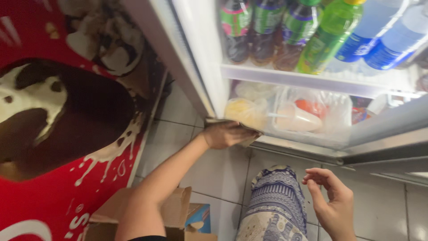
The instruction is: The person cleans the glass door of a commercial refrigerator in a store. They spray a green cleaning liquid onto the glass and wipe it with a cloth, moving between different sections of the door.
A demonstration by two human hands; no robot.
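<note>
A red freezer panel printed with a chocolate ice cream bar stands left of an open glass-door fridge. Below that fridge, an open cardboard box sits on the tiled floor. The left hand reaches to the fridge's bottom shelf, fingers curled around the edge of a flat piece of cardboard beneath plastic bags of food, seemingly steadying it. Drink bottles line the shelf above. Right of the patterned-cloth knee, the right hand hovers half open, empty.
</note>
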